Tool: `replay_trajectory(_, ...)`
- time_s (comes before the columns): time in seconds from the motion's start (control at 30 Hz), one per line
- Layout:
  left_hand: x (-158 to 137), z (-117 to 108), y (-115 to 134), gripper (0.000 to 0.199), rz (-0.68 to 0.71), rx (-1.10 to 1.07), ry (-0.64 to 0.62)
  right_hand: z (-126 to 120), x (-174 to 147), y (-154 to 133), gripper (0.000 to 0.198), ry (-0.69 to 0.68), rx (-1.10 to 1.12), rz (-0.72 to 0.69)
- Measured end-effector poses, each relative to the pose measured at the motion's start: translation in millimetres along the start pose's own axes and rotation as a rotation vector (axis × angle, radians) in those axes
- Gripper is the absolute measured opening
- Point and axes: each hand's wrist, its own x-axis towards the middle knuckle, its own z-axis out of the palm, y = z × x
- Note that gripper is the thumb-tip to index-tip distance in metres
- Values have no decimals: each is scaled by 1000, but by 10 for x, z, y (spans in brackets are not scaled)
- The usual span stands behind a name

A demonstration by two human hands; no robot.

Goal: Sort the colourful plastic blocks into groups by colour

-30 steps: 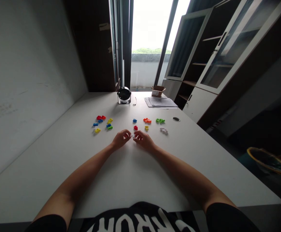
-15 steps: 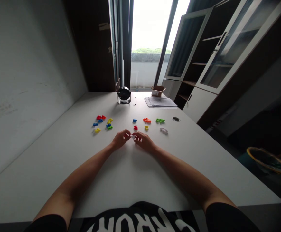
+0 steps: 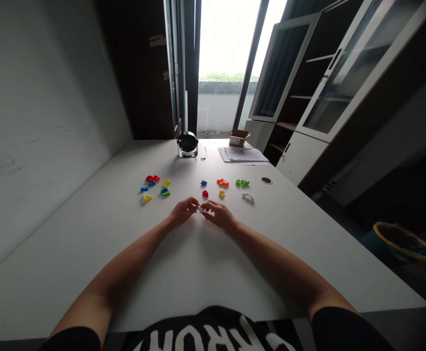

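Between my two hands is a small white plastic piece, its exact shape too small to make out. My left hand pinches it from the left with the fingertips. From the right, the fingers of my right hand close on the same piece. Just beyond the fingertips lies a red piece, with a yellow piece to its right and a blue piece behind it. Orange pieces, green pieces and white pieces lie farther right on the white table.
Left of my hands are red pieces, blue pieces, yellow pieces and a green piece. At the back stand a round black device, papers and an open cardboard box. A cable hole is at right.
The white piece appears slightly turned and lower between my fingertips. Both hands stay in nearly the same place, and the other pieces have not moved.
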Motion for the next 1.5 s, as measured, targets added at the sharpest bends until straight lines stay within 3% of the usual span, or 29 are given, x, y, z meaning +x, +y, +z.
replay_trajectory(0.2,-8,5,19,14,-29,-3,-16,-26,18,-5,15,30,-76,-66)
replay_trajectory(0.5,18,-7,-28,18,11,78,29,-170,35,49,16,-7,-172,2)
replay_trajectory(0.67,21,-40,-79,19,-9,124,34,-587,44,280,10,-112,-373,49)
replay_trajectory(0.8,17,-60,-62,19,-14,158,12,-1006,-34,577,10,-105,-535,148)
replay_trajectory(0.93,14,-66,-27,19,-24,173,-7,-1226,-212,860,13,-151,-584,213)
replay_trajectory(1.1,9,-72,-8,19,-29,187,-16,-1258,-425,1140,18,-207,-559,247)
replay_trajectory(1.33,8,-78,21,19,-37,194,-29,-1210,-550,1360,21,-104,-433,292)
replay_trajectory(1.5,6,-71,31,18,-32,192,-30,-1117,-590,1420,34,-45,-412,310)
